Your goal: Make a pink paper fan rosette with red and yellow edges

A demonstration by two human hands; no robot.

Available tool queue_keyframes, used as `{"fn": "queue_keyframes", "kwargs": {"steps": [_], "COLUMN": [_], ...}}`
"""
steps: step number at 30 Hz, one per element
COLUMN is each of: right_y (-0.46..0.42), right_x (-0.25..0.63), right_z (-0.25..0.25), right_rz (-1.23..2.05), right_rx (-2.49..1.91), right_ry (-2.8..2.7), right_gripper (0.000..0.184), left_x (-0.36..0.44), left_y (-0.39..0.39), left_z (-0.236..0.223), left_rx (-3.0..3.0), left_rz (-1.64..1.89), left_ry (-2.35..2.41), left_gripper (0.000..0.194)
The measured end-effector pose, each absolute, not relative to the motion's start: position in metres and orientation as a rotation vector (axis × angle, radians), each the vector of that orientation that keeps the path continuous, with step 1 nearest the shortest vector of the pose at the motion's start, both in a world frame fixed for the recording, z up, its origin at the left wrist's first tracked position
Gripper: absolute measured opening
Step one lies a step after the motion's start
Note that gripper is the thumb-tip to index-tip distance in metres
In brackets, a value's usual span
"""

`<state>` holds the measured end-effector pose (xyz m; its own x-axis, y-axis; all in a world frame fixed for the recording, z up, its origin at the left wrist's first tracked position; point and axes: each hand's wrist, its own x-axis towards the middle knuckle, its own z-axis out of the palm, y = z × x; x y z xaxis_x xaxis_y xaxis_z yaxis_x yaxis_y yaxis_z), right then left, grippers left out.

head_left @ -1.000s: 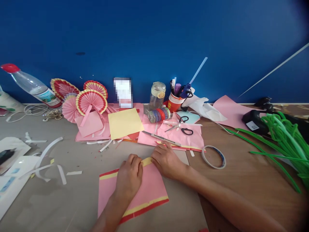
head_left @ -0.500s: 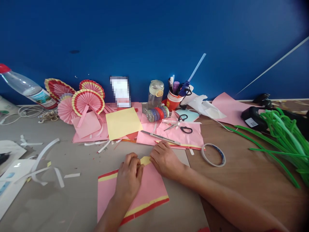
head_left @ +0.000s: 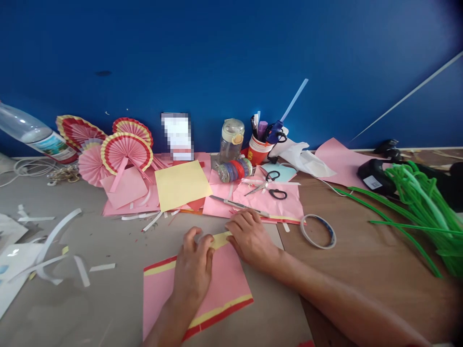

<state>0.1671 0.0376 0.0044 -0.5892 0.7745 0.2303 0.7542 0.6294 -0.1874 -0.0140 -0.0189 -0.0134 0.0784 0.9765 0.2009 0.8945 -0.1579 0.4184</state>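
A pink sheet of paper [head_left: 229,277] with yellow and red strips along its near and far edges lies before me on the grey table top. My left hand [head_left: 194,262] rests over the sheet, its bent fingers and thumb pinching the far edge. At the far right corner my right hand [head_left: 249,239] has its fingers curled over the same edge, thumb close to the yellow strip. A short stretch of that strip shows between the two hands. The fingertips are partly hidden.
Behind the hands lie a craft knife [head_left: 238,206], scissors [head_left: 271,185] and a yellow sheet [head_left: 183,185]. A tape roll [head_left: 303,231] is to the right, near green pipe cleaners [head_left: 427,202]. Folded paper fans [head_left: 126,152] and white paper scraps [head_left: 81,271] are on the left.
My left fingers have lifted and spread slightly along the far edge. The right hand stays at the corner. The view has turned a little to the right.
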Motion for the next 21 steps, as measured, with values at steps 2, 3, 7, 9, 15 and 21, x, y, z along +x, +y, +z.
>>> {"fn": "queue_keyframes", "kwargs": {"steps": [2,3,7,9,15,21], "right_y": [0.037,0.036,0.036,0.038,0.033,0.0], "right_x": [0.17,0.171,0.173,0.173,0.178,0.179], "right_z": [0.006,0.006,0.007,0.008,0.014,0.01], "right_rz": [0.06,0.038,-0.034,-0.04,-0.046,0.091], "right_rx": [-1.253,-1.267,-1.322,-1.329,-1.273,-0.895], "right_ry": [-2.542,-2.533,-2.527,-2.54,-2.483,-2.628], "right_gripper": [0.01,0.012,0.019,0.022,0.026,0.034], "left_x": [-0.013,-0.013,-0.013,-0.014,-0.017,-0.016], "left_y": [-0.019,-0.02,-0.021,-0.023,-0.029,-0.034], "left_z": [-0.014,-0.014,-0.015,-0.014,-0.009,-0.005], "left_rx": [2.276,2.333,2.484,2.54,2.692,2.729], "left_rz": [0.58,0.543,0.442,0.434,0.384,0.332], "left_ry": [1.91,1.908,1.893,1.846,1.712,1.645], "left_gripper": [0.021,0.022,0.028,0.032,0.035,0.041]}}
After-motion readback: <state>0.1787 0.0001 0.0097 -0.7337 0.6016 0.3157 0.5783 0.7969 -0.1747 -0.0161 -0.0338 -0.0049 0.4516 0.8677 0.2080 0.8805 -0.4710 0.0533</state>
